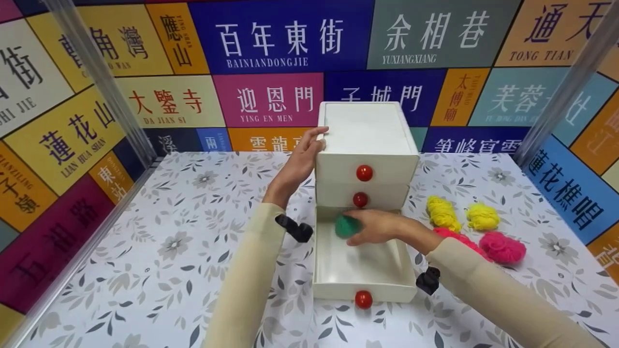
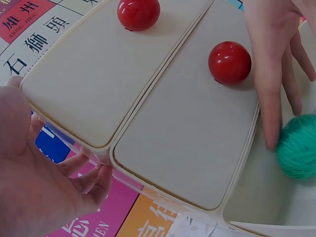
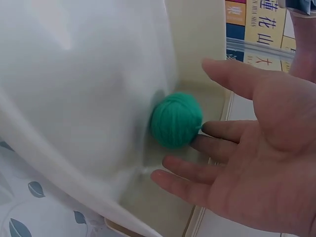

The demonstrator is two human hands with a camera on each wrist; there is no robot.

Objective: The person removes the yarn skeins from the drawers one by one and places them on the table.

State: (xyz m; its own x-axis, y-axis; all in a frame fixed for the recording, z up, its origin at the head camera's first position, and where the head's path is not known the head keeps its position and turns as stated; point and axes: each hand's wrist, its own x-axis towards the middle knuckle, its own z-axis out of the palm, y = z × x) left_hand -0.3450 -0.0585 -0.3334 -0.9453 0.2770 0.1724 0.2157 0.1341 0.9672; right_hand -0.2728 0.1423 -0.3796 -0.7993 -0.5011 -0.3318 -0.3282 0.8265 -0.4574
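Note:
A white unit [image 1: 367,130] of three stacked drawers stands on the table, with its bottom drawer [image 1: 367,266] pulled out. A ball of green yarn [image 3: 176,120] lies in that drawer, towards the back. My right hand [image 1: 379,226] reaches into the drawer with spread fingers, fingertips right at the ball and palm uncurled. Against the unit's left side rests my left hand [image 1: 302,159], its fingers at the top edge. In the left wrist view its fingers [image 2: 84,175] touch the side wall of the unit.
Right of the unit lie two yellow yarn bundles [image 1: 442,213] and two pink ones [image 1: 503,247], the nearer pink partly behind my right forearm. Each drawer front has a red round knob [image 1: 364,173]. Printed sign panels form the back and side walls around the floral tabletop [image 1: 174,246].

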